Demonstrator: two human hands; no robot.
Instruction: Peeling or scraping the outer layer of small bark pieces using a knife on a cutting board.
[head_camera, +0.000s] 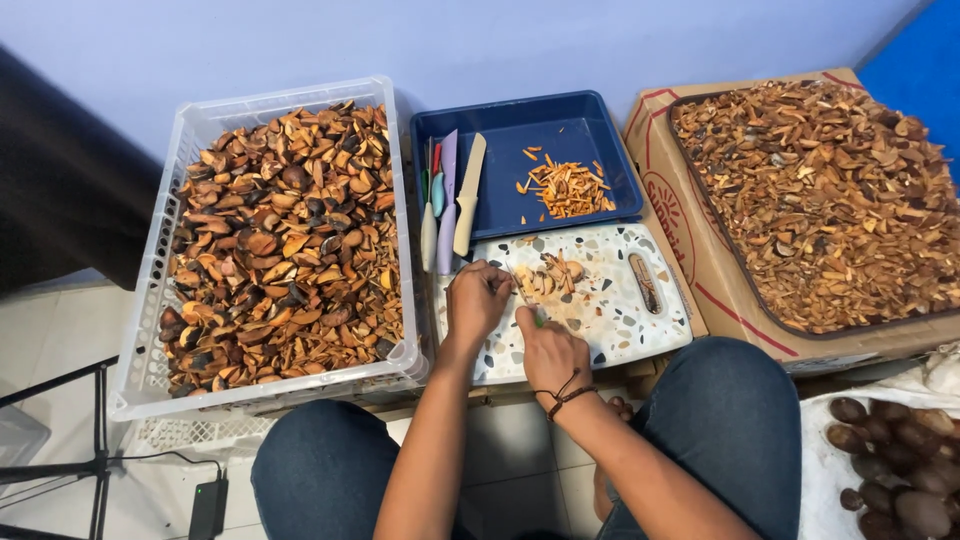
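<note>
The right hand (550, 350) was closed around a green-handled knife (527, 298), its grip tight on the handle near the heel of the palm, while the thin blade ran up and away toward the upper left, its tip hidden near the fingers of the other hand. The left hand (476, 298) was curled, knuckles up, fingers pressed down on a small piece that could not be made out beneath them. The two hands lay just beside each other, the left a little farther from the body and to the left of the right.

Just to the right of the left hand's fingertips sat a little heap of pale cut pieces (548, 277) on the speckled cutting board (640, 330). So the work lay up and left of the knife hand, with the blade's long axis pointing that way, and the left hand was the nearer one to it.

Beyond the board stood a blue tray (510, 125) holding orange slivers (567, 189) and spare knives (448, 200). A white crate of brown shells (285, 240) stood to the left, a cardboard box of chips (830, 200) to the right.
</note>
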